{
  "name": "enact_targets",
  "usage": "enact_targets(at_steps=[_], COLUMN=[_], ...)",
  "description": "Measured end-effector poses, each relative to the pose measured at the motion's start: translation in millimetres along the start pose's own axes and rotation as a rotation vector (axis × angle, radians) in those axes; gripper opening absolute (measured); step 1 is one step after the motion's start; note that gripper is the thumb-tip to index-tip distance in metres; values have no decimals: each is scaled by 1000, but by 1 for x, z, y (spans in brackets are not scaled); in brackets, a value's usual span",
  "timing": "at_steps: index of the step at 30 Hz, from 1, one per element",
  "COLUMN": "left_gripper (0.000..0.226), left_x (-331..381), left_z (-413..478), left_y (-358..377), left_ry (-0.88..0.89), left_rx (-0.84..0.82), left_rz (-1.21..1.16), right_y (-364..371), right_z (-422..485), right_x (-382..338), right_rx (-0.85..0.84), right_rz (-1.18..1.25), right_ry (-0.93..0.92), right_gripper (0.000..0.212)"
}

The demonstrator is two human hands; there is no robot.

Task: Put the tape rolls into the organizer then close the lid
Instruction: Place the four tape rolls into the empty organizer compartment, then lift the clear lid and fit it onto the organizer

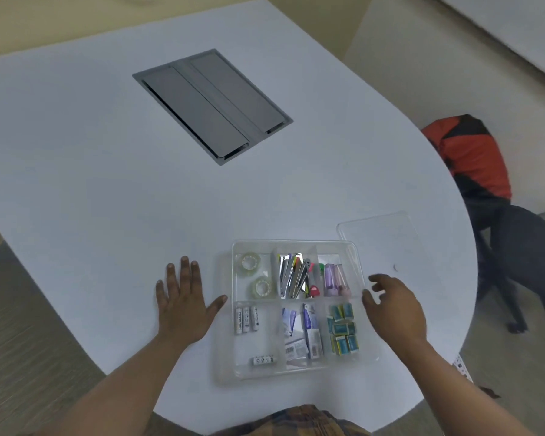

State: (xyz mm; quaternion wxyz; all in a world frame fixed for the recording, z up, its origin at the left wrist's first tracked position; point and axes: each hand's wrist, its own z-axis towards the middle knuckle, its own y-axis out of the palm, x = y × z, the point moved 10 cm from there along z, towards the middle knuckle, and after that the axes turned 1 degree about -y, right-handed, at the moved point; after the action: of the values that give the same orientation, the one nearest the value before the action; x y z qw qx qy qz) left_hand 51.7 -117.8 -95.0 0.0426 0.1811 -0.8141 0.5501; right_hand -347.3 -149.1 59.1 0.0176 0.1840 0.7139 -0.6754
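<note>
both tape rolls are lying in the organizer's far-left compartment; the lid is waiting behind-right. the left hand is resting flat, the right hand hovering loosely open, both holding nothing. the clear lid may be going on crooked.

Soft, even indoor light falls on the white table, with faint shadows and no harsh glare. The wide lens bends the frame's edges. The whole view is slightly soft, blurrier toward the corners
</note>
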Motion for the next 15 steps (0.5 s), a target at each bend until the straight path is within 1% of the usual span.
enact_targets(at_steps=[2, 5, 8, 10, 12, 13, 15], left_gripper=[97, 93, 82, 74, 66, 63, 59], left_x=[-1, 1, 14, 39, 71, 88, 125], left_z=[1, 2, -4, -17, -35, -44, -60], left_y=[-1, -12, -44, -70, -92, -99, -105], left_ry=[3, -3, -19, 38, 114, 146, 204], left_rx=[-9, -14, 96, 213, 325, 355, 361], left_rz=[-32, -104, -299, -432, -496, -518, -553], right_y=[5, 19, 37, 46, 54, 58, 63], right_z=[-7, -13, -13, -8, -4, -2, 2], right_x=[29, 59, 78, 85, 88, 90, 93], right_rx=[-37, -122, -204, -259, -317, -338, -361], right_rz=[-2, -22, -40, -43, -63, -78, -100], right_ry=[62, 87, 81, 73, 58, 45, 13], right_gripper=[32, 31, 31, 32, 34, 35, 36])
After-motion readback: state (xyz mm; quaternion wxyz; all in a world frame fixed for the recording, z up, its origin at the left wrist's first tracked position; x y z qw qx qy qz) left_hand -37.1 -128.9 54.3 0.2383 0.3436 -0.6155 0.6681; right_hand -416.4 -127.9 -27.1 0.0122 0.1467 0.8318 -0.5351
